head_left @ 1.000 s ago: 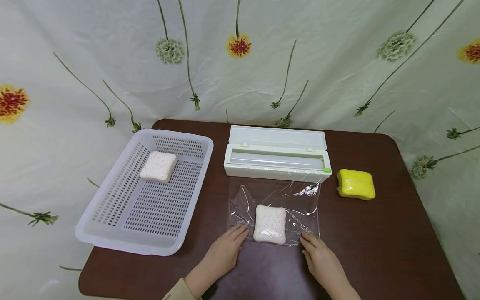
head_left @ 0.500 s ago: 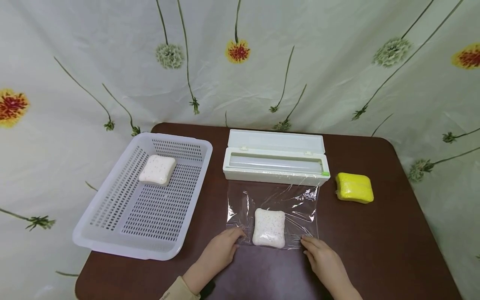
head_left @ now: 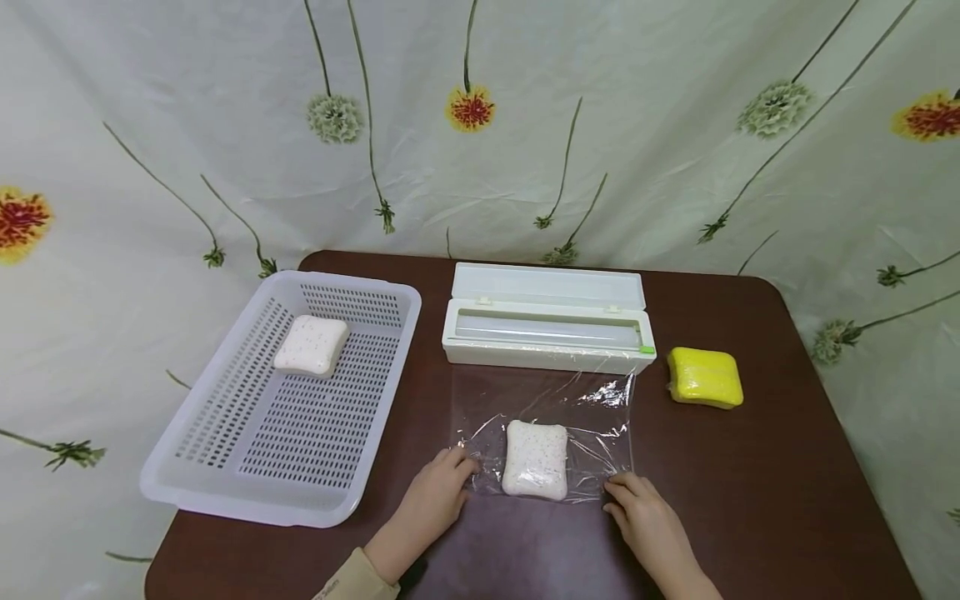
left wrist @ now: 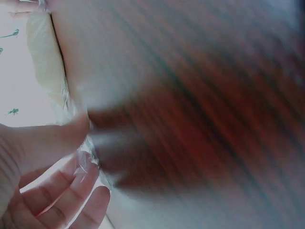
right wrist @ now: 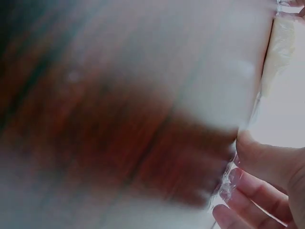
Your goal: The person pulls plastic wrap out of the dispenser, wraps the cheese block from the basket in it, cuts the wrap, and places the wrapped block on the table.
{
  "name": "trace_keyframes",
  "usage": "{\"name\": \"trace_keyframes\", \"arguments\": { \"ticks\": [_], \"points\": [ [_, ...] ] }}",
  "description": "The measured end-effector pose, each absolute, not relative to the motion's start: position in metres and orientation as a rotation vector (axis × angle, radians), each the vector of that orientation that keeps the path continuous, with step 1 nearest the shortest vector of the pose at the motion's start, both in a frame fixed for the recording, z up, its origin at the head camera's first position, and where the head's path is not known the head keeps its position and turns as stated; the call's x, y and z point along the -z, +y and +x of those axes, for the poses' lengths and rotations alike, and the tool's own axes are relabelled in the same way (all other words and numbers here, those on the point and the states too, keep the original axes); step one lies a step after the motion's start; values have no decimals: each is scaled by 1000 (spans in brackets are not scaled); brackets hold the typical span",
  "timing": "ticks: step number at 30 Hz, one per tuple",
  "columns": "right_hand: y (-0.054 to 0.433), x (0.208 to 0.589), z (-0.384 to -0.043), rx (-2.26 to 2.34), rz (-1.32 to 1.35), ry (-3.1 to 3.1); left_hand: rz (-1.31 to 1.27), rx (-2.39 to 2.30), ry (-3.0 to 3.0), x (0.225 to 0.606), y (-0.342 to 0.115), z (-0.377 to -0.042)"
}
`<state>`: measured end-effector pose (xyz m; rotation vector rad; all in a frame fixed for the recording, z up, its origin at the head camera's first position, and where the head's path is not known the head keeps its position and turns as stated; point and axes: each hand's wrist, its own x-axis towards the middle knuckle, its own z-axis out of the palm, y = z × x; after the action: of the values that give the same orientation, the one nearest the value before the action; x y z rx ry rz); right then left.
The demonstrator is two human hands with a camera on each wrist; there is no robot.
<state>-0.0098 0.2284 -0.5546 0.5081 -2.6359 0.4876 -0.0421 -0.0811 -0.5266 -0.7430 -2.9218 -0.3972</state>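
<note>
Clear cling film (head_left: pixel 596 446) is pinched at its near edge by the left hand (head_left: pixel 433 493) and right hand (head_left: pixel 642 510), either side of the white speckled soap bar (head_left: pixel 535 461) on the desk (head_left: pixel 536 550); wrapping seems in hand, the next move likely calling for a taut fold; lettering on the sleeve (head_left: pixel 360 577) is too small to read

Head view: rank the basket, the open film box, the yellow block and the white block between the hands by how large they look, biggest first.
1. Basket
2. Film box, lid included
3. Yellow block and white block: too alike to rank
</note>
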Motion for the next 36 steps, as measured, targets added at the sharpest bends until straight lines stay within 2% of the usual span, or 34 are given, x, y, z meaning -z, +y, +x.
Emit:
{"name": "trace_keyframes", "arguments": {
  "ticks": [14, 22, 30, 36],
  "points": [
    [233, 558, -20, -481, 587, -2519, -733, 267, -2813, 525, -83, -45],
    [236, 555, -26, -471, 569, -2446, -694, 355, -2711, 520, -87, -49],
    [243, 543, -39, -511, 564, -2461, -594, 444, -2730, 512, -82, -62],
    [243, 534, -54, -574, 466, -2501, -464, 586, -2740, 504, -76, -78]
  ]
}}
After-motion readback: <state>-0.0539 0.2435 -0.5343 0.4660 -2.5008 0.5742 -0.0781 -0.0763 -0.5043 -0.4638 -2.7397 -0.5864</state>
